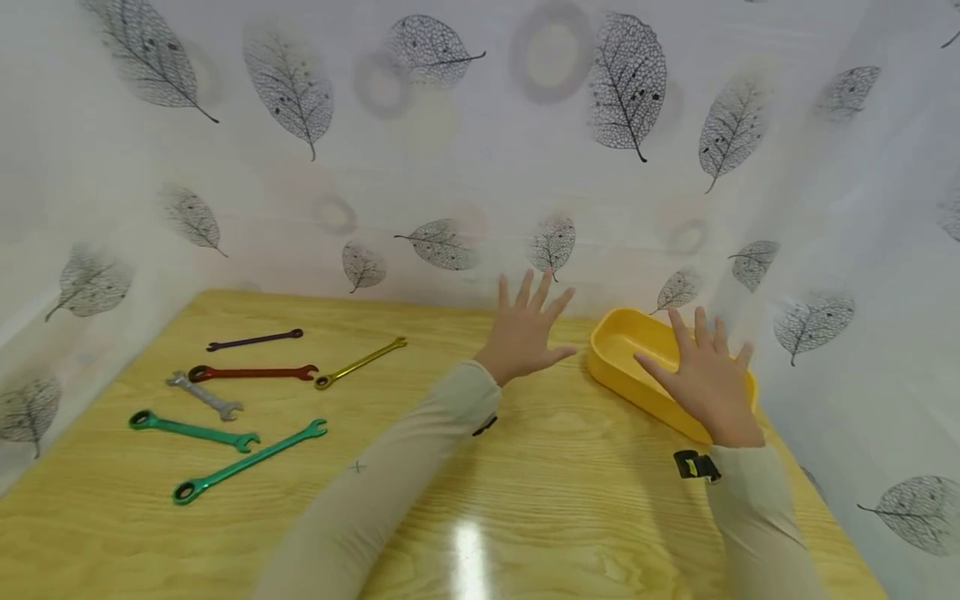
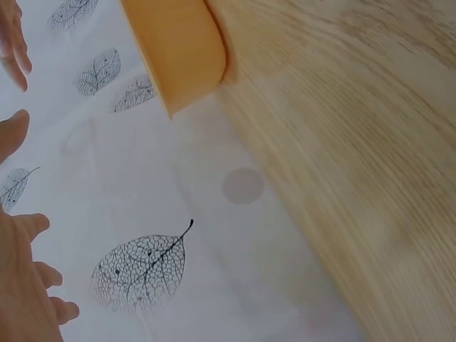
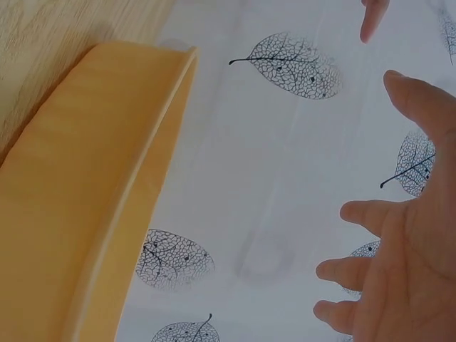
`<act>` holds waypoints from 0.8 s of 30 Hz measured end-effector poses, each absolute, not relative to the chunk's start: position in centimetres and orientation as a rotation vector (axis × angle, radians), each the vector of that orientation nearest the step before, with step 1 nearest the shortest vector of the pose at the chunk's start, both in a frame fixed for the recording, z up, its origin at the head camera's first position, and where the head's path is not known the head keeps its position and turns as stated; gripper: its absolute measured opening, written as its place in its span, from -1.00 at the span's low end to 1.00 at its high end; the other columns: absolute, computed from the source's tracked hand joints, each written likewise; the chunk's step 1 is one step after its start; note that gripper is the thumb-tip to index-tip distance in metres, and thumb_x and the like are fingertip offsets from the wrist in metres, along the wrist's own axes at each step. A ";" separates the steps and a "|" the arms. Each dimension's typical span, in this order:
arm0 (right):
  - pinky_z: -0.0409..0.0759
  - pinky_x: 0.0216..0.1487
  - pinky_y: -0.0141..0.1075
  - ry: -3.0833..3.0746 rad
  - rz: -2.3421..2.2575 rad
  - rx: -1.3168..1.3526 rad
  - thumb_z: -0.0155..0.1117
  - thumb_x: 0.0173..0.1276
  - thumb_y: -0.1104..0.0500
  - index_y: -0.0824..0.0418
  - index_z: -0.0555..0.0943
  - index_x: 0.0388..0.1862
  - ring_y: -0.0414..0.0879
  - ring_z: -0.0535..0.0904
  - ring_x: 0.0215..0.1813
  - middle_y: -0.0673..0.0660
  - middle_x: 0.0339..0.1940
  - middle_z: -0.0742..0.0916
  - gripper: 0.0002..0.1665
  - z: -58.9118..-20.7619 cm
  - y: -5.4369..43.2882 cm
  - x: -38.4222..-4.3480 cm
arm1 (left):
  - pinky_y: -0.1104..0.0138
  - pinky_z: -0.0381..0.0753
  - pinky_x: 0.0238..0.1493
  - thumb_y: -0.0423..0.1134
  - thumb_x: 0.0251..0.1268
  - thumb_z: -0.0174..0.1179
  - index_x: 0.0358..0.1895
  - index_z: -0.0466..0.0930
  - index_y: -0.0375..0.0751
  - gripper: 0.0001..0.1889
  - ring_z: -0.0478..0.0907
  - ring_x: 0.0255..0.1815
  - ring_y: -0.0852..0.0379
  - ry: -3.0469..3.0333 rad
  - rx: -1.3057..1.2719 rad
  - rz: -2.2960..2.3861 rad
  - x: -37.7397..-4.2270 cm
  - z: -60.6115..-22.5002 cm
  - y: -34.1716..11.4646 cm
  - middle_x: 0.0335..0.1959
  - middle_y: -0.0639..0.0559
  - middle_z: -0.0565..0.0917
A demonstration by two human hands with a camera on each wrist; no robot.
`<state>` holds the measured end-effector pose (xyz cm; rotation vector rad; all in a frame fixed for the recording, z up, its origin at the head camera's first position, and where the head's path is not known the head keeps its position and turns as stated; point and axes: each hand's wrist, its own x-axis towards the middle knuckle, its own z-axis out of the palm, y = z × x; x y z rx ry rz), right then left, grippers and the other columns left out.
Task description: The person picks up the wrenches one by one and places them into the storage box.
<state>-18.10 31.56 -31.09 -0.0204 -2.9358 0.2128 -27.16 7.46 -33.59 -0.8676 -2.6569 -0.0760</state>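
Left grip (image 1: pixel 525 335) and right grip (image 1: pixel 708 382) are spread empty; if lowered carelessly, the right could knock the yellow tray (image 1: pixel 630 387) askew.

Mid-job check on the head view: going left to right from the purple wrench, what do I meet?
Purple wrench → gold wrench → left hand → yellow tray. Left out: the right hand, which overlaps the tray in this picture, and the other wrenches, whose spans overlap the purple one's.
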 end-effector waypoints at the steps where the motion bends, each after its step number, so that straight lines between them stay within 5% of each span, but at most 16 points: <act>1: -0.35 0.17 0.54 -2.935 0.218 -0.027 -0.16 0.27 -0.48 0.10 -0.15 0.54 0.50 -0.25 0.45 0.47 0.49 -0.08 0.08 -31.1 31.8 -18.0 | -0.27 -0.26 0.40 0.46 0.18 -0.16 0.51 -0.14 0.19 -0.13 -0.25 0.55 -0.19 -2.658 -0.876 -0.081 -27.3 -33.6 7.7 0.55 -0.11 -0.19; 24: -0.36 0.10 0.59 -2.948 0.273 -0.142 -0.19 0.32 -0.44 0.17 -0.19 0.53 0.57 -0.30 0.41 0.57 0.45 -0.10 0.07 -32.4 35.6 -17.5 | -0.22 -0.12 0.42 0.41 0.25 -0.19 0.51 -0.13 0.16 -0.18 -0.03 0.52 -0.15 -2.621 -0.942 -0.046 -28.9 -34.6 10.8 0.53 -0.13 -0.07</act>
